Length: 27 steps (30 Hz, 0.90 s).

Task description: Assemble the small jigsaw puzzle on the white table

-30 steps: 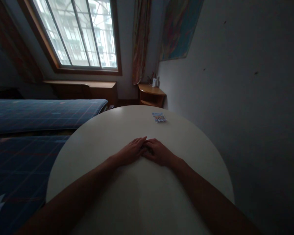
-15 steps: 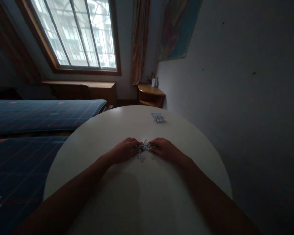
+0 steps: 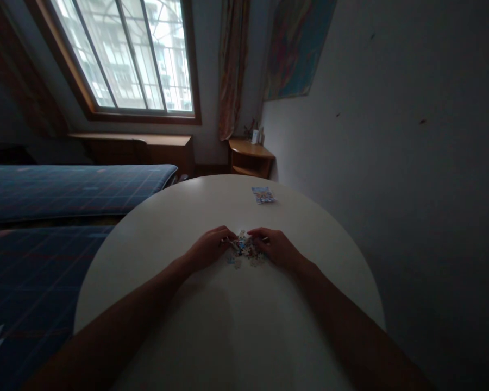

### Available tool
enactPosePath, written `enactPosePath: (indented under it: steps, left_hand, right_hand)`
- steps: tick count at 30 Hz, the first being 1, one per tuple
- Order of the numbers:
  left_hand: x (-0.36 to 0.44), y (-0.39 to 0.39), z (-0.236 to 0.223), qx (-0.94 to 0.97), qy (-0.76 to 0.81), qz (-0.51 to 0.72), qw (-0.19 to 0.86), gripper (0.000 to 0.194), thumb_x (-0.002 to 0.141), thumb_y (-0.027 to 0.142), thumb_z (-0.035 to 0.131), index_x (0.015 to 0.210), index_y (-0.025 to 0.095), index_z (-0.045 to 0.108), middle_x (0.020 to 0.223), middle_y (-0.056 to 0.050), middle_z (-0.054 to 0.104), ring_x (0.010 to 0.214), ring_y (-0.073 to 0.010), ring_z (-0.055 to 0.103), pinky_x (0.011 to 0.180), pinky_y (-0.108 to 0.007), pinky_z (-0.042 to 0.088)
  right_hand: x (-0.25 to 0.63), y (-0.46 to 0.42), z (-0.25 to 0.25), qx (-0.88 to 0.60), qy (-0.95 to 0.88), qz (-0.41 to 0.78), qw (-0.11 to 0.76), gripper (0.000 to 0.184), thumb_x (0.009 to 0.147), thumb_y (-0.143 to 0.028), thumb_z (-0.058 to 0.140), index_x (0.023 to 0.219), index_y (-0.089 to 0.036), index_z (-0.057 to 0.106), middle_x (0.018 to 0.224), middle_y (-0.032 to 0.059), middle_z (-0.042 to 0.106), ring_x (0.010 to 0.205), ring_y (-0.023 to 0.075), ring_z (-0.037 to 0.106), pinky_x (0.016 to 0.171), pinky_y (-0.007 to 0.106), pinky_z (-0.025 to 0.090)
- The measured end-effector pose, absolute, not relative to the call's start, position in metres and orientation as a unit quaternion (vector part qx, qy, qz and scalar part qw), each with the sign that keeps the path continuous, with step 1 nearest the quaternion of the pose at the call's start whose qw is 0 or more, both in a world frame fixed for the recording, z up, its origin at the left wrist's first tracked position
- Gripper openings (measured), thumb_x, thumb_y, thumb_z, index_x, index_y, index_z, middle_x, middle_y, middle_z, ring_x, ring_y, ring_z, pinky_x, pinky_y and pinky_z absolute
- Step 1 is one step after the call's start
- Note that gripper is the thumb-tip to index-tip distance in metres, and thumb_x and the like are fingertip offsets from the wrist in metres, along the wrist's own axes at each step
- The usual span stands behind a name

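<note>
A small heap of jigsaw puzzle pieces (image 3: 243,247) lies on the white round table (image 3: 244,315), mixed blue, white and brown. At the heap's left edge, my left hand (image 3: 211,247) is curled with its fingertips closed on puzzle pieces. My right hand (image 3: 275,245) bends in from the other side, thumb and fingers pinched around pieces at the heap's right edge. The pieces inside both hands are partly hidden and small. A few loose pieces lie just in front of the heap, nearer to me.
A small printed picture packet (image 3: 263,195) lies toward the far side of the table. Beyond the table stands a wooden corner cabinet (image 3: 250,146). A bed with a blue plaid mattress (image 3: 65,190) is on the left, and a bare wall (image 3: 391,190) rises on the right.
Both hands have lifted slightly and curled their fingers, where before they lay flatter around the heap. More pieces now show between and in front of them, especially on the right.
</note>
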State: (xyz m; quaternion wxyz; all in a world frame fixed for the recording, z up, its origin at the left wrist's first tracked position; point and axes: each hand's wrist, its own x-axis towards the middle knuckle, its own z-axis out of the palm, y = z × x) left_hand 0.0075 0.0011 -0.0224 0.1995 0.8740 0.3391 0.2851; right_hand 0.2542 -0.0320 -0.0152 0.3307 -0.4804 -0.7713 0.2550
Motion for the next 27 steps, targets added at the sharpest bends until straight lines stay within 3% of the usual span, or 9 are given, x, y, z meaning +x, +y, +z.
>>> enactPosePath:
  steps: [5,7,9,11,14,18,21,24,27]
  left_hand:
    - [-0.004,0.009,-0.016,0.862,0.363,0.286,0.206,0.019,0.091,0.022,0.053,0.106,0.02,0.065,0.099,-0.005,0.07,0.08,-0.0154,0.065,0.076,-0.028,0.053]
    - [-0.015,0.01,-0.009,0.866,0.364,0.273,0.209,0.021,0.091,0.027,0.055,0.109,0.02,0.064,0.101,-0.005,0.07,0.081,-0.0162,0.065,0.076,-0.03,0.053]
    - [-0.029,0.012,-0.002,0.876,0.353,0.247,0.214,0.032,0.085,0.035,0.066,0.114,0.022,0.064,0.111,-0.006,0.068,0.087,-0.0181,0.065,0.076,-0.03,0.053]
    - [-0.044,0.012,0.005,0.892,0.344,0.189,0.223,0.049,0.08,0.043,0.071,0.124,0.023,0.06,0.123,-0.008,0.063,0.098,-0.0211,0.063,0.08,-0.031,0.052]
    - [-0.059,0.014,0.01,0.885,0.384,0.112,0.237,0.062,0.074,0.049,0.075,0.126,0.02,0.06,0.116,-0.009,0.065,0.097,-0.0231,0.063,0.081,-0.032,0.052]
    - [-0.053,0.016,0.004,0.886,0.396,0.083,0.229,0.047,0.077,0.046,0.072,0.115,0.02,0.067,0.097,-0.005,0.067,0.082,-0.02,0.064,0.074,-0.03,0.051]
    - [-0.035,0.014,-0.005,0.891,0.385,0.105,0.215,0.036,0.082,0.042,0.067,0.111,0.021,0.068,0.094,-0.004,0.067,0.08,-0.0189,0.063,0.074,-0.029,0.049]
    - [-0.018,0.008,-0.012,0.895,0.377,0.138,0.193,0.027,0.087,0.037,0.061,0.109,0.022,0.068,0.094,-0.005,0.067,0.084,-0.0196,0.062,0.079,-0.03,0.048]
    - [-0.007,0.003,-0.016,0.898,0.364,0.167,0.179,0.023,0.09,0.034,0.059,0.107,0.022,0.067,0.097,-0.005,0.066,0.086,-0.0197,0.062,0.08,-0.031,0.048]
  right_hand:
    - [0.255,-0.03,-0.008,-0.488,-0.778,0.237,0.316,0.027,0.093,-0.032,0.054,0.112,-0.021,0.071,0.104,0.0073,0.075,0.086,0.02,0.07,0.083,0.037,0.056]
    - [0.264,-0.031,-0.004,-0.488,-0.796,0.219,0.284,0.03,0.091,-0.038,0.06,0.113,-0.021,0.071,0.11,0.0093,0.073,0.095,0.0225,0.069,0.09,0.04,0.053]
    - [0.279,-0.033,0.0,-0.479,-0.821,0.204,0.234,0.048,0.081,-0.05,0.071,0.121,-0.022,0.068,0.126,0.012,0.066,0.117,0.0276,0.06,0.104,0.045,0.045]
    - [0.297,-0.035,0.001,-0.496,-0.827,0.203,0.17,0.083,0.066,-0.062,0.08,0.136,-0.023,0.058,0.146,0.0141,0.05,0.136,0.0331,0.043,0.113,0.05,0.034]
    - [0.316,-0.036,-0.001,-0.539,-0.81,0.214,0.09,0.105,0.058,-0.072,0.078,0.147,-0.027,0.046,0.158,0.0136,0.032,0.145,0.0386,0.026,0.117,0.057,0.024]
    - [0.307,-0.032,-0.006,-0.56,-0.803,0.197,0.052,0.111,0.06,-0.079,0.071,0.153,-0.031,0.034,0.163,0.0104,0.02,0.15,0.0384,0.013,0.12,0.056,0.016]
    - [0.282,-0.033,-0.009,-0.549,-0.817,0.171,0.048,0.107,0.065,-0.083,0.063,0.154,-0.03,0.032,0.164,0.0104,0.017,0.15,0.0384,0.009,0.12,0.056,0.011]
    - [0.258,-0.037,-0.015,-0.517,-0.839,0.159,0.059,0.109,0.069,-0.085,0.057,0.156,-0.026,0.026,0.164,0.0128,0.016,0.15,0.0381,0.011,0.12,0.057,0.01]
    - [0.242,-0.039,-0.023,-0.478,-0.86,0.14,0.108,0.106,0.071,-0.082,0.06,0.154,-0.024,0.031,0.162,0.0128,0.024,0.148,0.0371,0.02,0.119,0.056,0.015]
